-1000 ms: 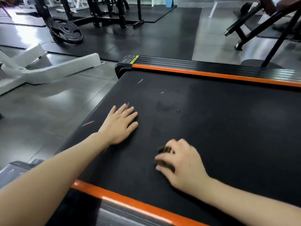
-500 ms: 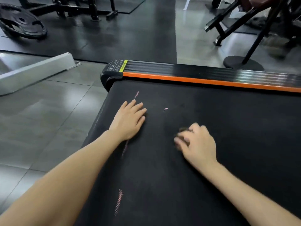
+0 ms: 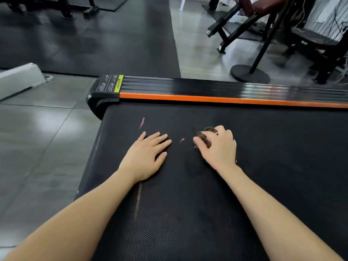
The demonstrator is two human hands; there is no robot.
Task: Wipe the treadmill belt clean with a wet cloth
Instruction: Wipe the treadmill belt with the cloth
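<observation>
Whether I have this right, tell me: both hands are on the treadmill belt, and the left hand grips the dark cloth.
Not quite. In the head view the right hand grips the dark cloth, not the left; the left hand lies flat and holds nothing. Both hands are on the treadmill belt, as you said.

Cloth: mostly hidden under the right hand. Only dark bunched bits show between the fingers; its shape and full extent cannot be told.

Belt: cut off at the 3 and 6 o'clock edges.

Left forearm, right forearm: both run out at 6 o'clock.

Label on the rail, 11 o'clock of the hands: print too small to read.

Bench, 1 o'clock: blurred, clipped by the top edge.

White beam, 9 o'clock: clipped by the left edge.
</observation>
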